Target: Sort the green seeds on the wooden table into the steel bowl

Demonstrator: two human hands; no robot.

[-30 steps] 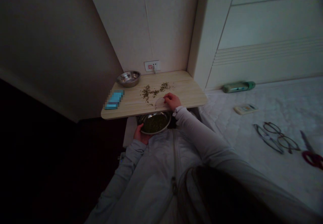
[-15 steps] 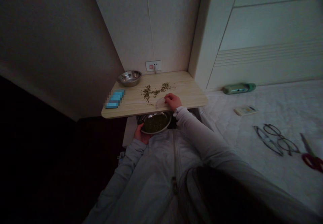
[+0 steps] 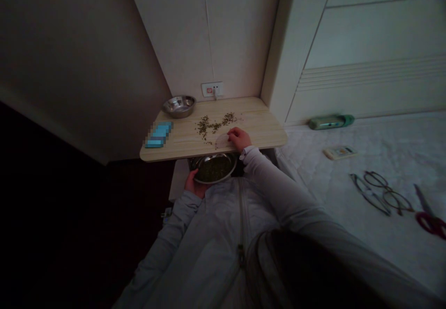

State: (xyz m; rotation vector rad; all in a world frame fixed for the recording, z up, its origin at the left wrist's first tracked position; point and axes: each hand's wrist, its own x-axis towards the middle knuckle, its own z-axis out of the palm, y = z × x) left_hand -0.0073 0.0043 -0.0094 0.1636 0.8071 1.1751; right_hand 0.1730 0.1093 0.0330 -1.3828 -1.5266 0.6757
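Note:
My left hand [image 3: 193,187] grips the rim of a steel bowl [image 3: 214,168] filled with small dark green grains and holds it just under the front edge of a light wooden table [image 3: 265,128]. My right hand [image 3: 239,138] rests on the tabletop near that edge, fingers closed on a pale flat card-like piece [image 3: 220,140] that lies against the wood. More of the green grains [image 3: 213,124] are scattered over the middle of the table, just beyond the card.
A second steel bowl [image 3: 179,106] stands at the table's back left, and a blue object [image 3: 158,134] lies at its left end. A wall socket [image 3: 212,89] is behind. On the bed to the right lie a green case [image 3: 330,121], a remote [image 3: 339,152], eyeglasses [image 3: 379,193] and red-handled scissors [image 3: 429,213].
Hardly anything differs. Both hands keep their places and their holds; only the camera view has shifted a little.

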